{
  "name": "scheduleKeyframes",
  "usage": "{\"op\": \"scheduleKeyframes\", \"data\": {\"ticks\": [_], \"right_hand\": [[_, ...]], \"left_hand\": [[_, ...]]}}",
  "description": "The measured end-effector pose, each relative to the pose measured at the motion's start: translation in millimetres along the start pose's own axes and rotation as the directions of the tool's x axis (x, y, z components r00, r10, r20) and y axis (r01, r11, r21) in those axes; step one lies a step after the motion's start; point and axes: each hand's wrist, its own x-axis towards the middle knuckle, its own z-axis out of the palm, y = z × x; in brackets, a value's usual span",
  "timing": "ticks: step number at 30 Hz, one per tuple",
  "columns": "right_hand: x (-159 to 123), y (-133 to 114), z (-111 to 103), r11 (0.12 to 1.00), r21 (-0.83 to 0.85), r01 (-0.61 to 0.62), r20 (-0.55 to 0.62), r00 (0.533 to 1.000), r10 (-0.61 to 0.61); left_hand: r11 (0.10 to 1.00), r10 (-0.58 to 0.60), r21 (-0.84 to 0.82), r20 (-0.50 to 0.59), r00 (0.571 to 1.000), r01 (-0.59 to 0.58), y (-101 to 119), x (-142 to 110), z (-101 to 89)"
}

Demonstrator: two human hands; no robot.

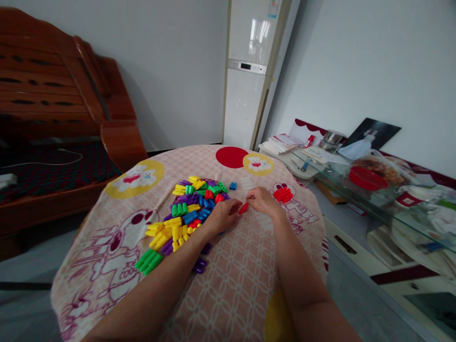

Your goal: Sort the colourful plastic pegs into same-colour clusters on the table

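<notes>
Between my two hands is a small red plastic building block (244,208), tilted just above or on the tablecloth. My right hand (262,199) pinches its upper end with thumb and fingertips. My left hand (225,214) is just left of the block, its fingers loosely bent and holding nothing I can see. Beside and partly behind the left hand spreads a pile of yellow, green, blue, purple and red blocks (181,210). A separate cluster of red blocks (283,194) lies beyond my right wrist. One blue block (232,185) sits apart near the pile's far edge.
A patterned cloth covers the round table (228,285). To the right, a glass-topped cabinet (331,173) carries papers, a red bowl (368,178), a photo and bags. A wooden bench (121,137) stands at left, a tall white air conditioner (245,95) behind.
</notes>
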Motion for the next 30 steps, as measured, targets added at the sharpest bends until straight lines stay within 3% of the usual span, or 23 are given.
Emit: {"op": "scheduleKeyframes", "data": {"ticks": [3, 8, 11, 16, 19, 22, 26, 30], "right_hand": [[1, 5, 3, 0.998, 0.058, -0.030, 0.023, 0.999, 0.029], [1, 17, 9, 0.951, 0.257, -0.173, 0.071, 0.984, 0.160], [0, 22, 9, 0.933, 0.287, -0.219, 0.075, 0.976, 0.206], [-1, 21, 6, 0.960, 0.211, -0.182, 0.042, 0.983, 0.177], [-3, 15, 2, 0.957, 0.188, -0.223, 0.148, 0.969, 0.197], [-4, 7, 1, 0.978, 0.019, -0.207, 0.226, 0.954, 0.198], [-4, -1, 4, 0.969, -0.227, -0.103, 0.184, 0.972, 0.146], [-3, -2, 8, 0.969, -0.248, -0.023, 0.131, 0.990, 0.057]], "left_hand": [[0.999, 0.013, 0.037, 0.041, 0.999, -0.015, -1, 0, 1.0], [0.996, -0.013, 0.089, 0.023, 1.000, 0.011, -7, 0, 3.2], [0.995, -0.014, 0.098, 0.014, 1.000, 0.013, -10, 1, 4.4], [0.993, -0.002, 0.118, -0.001, 1.000, 0.002, -15, 2, 5.7], [0.993, 0.010, 0.118, 0.003, 1.000, -0.010, -15, 2, 6.1], [0.993, 0.011, 0.115, 0.000, 1.000, -0.011, -15, 2, 6.4], [0.990, 0.029, 0.139, -0.016, 0.999, -0.027, -15, 2, 6.2], [0.983, 0.026, 0.184, -0.006, 1.000, -0.025, -13, 2, 4.4]]}}
